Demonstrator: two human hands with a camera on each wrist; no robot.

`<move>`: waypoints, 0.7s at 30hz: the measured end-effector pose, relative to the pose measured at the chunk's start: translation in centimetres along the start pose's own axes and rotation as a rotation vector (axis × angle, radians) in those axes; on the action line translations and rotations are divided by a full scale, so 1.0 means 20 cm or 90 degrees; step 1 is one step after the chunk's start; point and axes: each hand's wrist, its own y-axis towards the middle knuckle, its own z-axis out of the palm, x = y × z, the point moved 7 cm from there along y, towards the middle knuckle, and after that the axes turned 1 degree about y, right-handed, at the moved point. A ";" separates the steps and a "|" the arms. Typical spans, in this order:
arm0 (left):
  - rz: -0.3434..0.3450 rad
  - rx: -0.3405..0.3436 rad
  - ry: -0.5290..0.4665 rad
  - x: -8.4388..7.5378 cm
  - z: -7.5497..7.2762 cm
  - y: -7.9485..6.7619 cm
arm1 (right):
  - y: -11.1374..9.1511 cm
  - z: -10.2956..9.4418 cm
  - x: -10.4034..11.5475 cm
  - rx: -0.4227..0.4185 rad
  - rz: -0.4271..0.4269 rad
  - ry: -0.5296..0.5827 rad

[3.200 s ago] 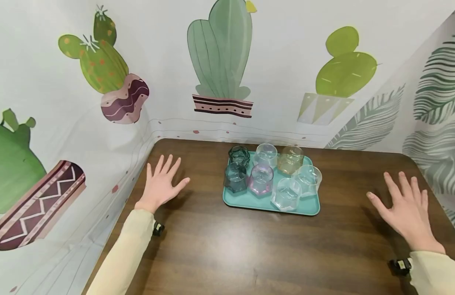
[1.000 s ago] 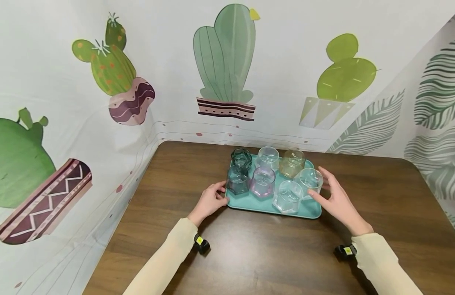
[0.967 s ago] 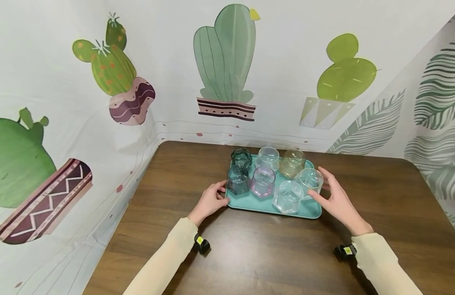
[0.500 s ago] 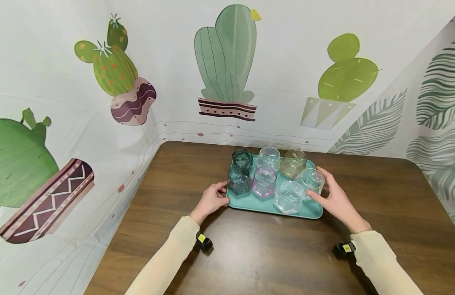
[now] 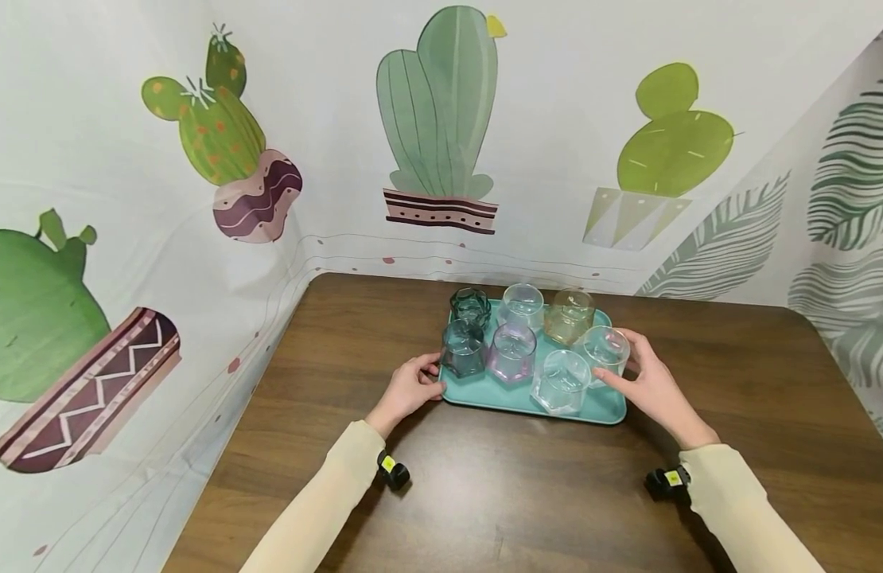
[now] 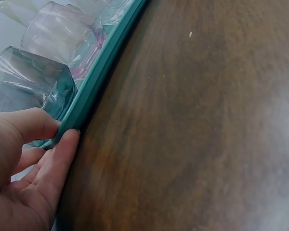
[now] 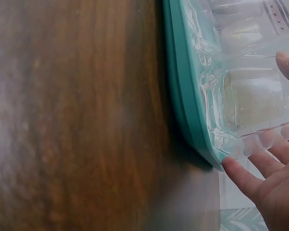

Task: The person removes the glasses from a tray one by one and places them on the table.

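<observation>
A turquoise tray (image 5: 484, 391) on the wooden table carries several faceted drinking glasses. At its left end, my left hand (image 5: 407, 390) pinches the rim, thumb on top and fingertips against the outside in the left wrist view. A dark teal glass (image 5: 463, 354) stands just beside that thumb. My right hand (image 5: 645, 378) grips the clear glass (image 5: 608, 350) at the tray's right end, thumb at its front and fingers round its far side. In the right wrist view, the little finger (image 7: 238, 174) reaches the tray's corner. All the glasses stand upright.
Closest to the held glass is another clear glass (image 5: 560, 386) at the tray's front. A purple glass (image 5: 511, 354), an amber glass (image 5: 569, 317), a pale clear glass (image 5: 522, 306) and a dark green glass (image 5: 470, 309) share the tray. Behind the table (image 5: 441, 477) hangs a cactus-print cloth (image 5: 542, 119).
Both hands came inward from their spread positions over the table to the tray, left to its rim and right to the clear glass. Over the last second they have stayed nearly still.
</observation>
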 end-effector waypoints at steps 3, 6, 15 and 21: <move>0.003 0.002 0.000 0.00 0.00 0.00 | 0.00 0.00 0.00 -0.005 0.006 0.017; 0.016 0.008 0.010 0.00 -0.01 -0.01 | -0.01 0.00 0.00 -0.009 0.012 0.044; 0.029 0.018 -0.003 0.01 -0.01 0.00 | -0.02 -0.04 0.00 -0.022 0.007 0.085; 0.038 0.018 -0.004 0.01 -0.02 -0.01 | 0.00 -0.11 0.01 -0.046 -0.018 0.130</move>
